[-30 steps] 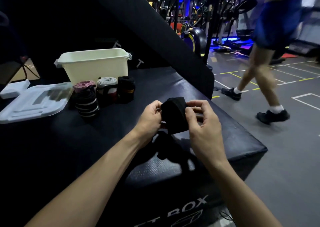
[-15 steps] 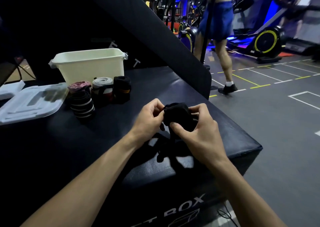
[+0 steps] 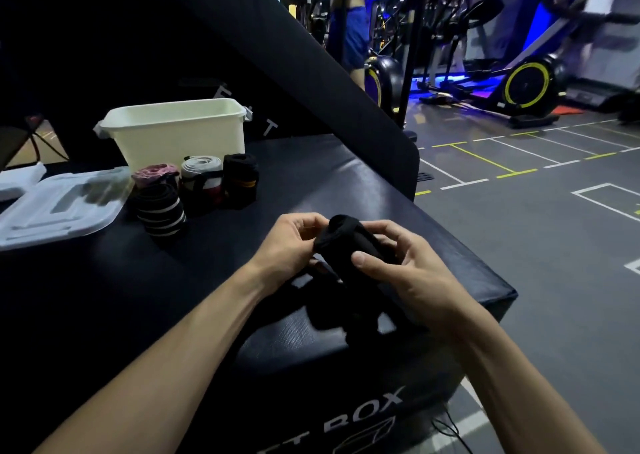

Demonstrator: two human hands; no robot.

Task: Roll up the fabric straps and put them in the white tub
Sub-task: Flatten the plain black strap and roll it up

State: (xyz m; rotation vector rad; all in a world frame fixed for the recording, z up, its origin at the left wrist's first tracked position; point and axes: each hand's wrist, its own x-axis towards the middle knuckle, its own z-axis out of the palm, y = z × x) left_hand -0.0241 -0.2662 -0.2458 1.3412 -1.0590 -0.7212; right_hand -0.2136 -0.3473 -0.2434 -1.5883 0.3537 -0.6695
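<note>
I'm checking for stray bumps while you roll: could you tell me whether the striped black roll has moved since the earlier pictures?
No. The striped black roll stands at the same spot in front of the white tub, beside the lid.

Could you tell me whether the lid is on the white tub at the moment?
No, the white tub stands open, and its lid lies flat on the black box beside it.

Both hands grip a black strap (image 3: 349,245) above the black box (image 3: 346,183): left hand (image 3: 289,245) at its 9 o'clock end, right hand (image 3: 412,273) at 3. At 11 o'clock stands the white tub (image 3: 176,135) (four rolled straps (image 3: 194,187) in front of it), its lid (image 3: 59,207) lying at 9 o'clock.
</note>
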